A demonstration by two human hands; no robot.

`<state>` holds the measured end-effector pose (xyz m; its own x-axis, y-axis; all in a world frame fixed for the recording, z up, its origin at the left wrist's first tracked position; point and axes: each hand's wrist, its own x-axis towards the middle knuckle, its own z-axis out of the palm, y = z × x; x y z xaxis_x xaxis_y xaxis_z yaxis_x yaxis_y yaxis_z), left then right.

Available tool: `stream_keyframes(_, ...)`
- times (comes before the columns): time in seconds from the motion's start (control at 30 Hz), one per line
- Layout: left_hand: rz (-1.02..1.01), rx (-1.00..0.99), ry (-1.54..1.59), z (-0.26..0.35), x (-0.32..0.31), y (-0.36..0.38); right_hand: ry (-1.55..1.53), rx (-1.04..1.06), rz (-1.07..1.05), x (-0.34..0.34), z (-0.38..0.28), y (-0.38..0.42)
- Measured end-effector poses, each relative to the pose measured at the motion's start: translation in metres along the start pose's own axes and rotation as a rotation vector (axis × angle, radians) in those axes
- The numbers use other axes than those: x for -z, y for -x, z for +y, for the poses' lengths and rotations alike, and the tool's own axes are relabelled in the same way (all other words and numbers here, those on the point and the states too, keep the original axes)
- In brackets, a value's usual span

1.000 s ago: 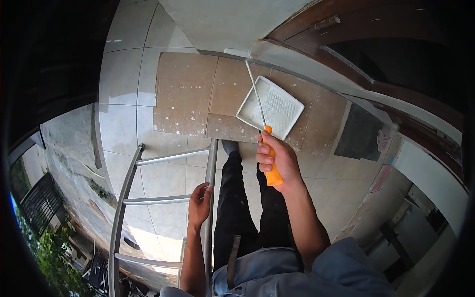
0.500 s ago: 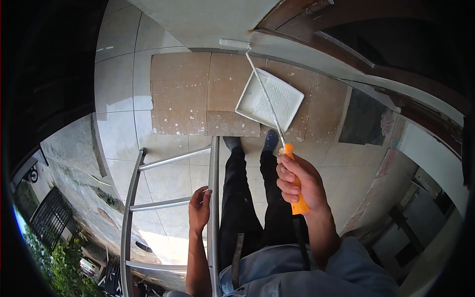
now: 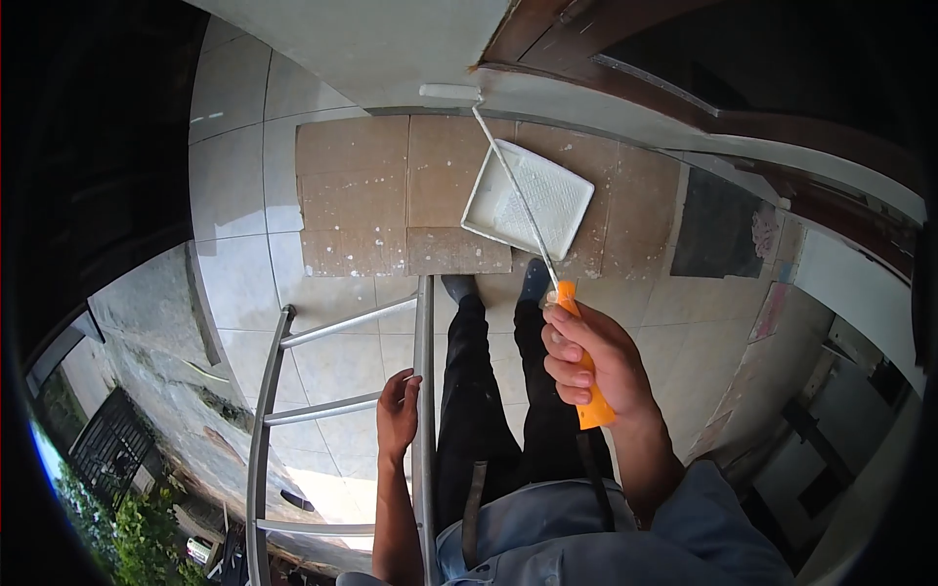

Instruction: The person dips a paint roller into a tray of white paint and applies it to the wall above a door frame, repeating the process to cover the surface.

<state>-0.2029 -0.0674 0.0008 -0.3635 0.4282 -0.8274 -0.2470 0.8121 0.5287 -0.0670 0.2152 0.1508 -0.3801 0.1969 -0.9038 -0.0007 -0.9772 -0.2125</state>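
My right hand (image 3: 596,356) is closed around the orange handle of a paint roller (image 3: 518,190). Its long white-spattered rod reaches forward across the paint tray to a white roller sleeve (image 3: 449,91), which lies against the lower part of the pale wall (image 3: 391,49). The white paint tray (image 3: 562,195) sits tilted on the cardboard, coated with white paint. My left hand (image 3: 397,408) is beside the rail of a metal ladder (image 3: 423,391), its fingers loosely bent and not wrapped round it; the fingertips look to touch the rail's edge.
Paint-spotted cardboard sheets (image 3: 352,195) cover the tiled floor (image 3: 230,190) along the wall. A dark mat (image 3: 716,230) lies at the right. A brown wooden frame (image 3: 547,59) borders the wall above. My feet (image 3: 533,280) stand right of the ladder, near the tray.
The roller sleeve has shifted slightly left along the wall in view, and the whole view has turned a little. My left hand keeps its place by the ladder.
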Motion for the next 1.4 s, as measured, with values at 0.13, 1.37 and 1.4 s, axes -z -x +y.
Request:
stream_keyframes(0.13, -0.016, -0.025, -0.044, 0.009, -0.001, 0.004, -0.011, -0.088, 0.002, -0.005, -0.01, 0.08)
stream_keyframes(1.37, 0.018, -0.033, -0.014, 0.008, -0.002, 0.013, -0.052, -0.022, -0.093, 0.013, 0.011, 0.019)
stream_keyframes(1.4, 0.023, -0.031, -0.026, 0.006, 0.0, 0.013, -0.069, -0.008, -0.109, 0.018, 0.016, -0.008)
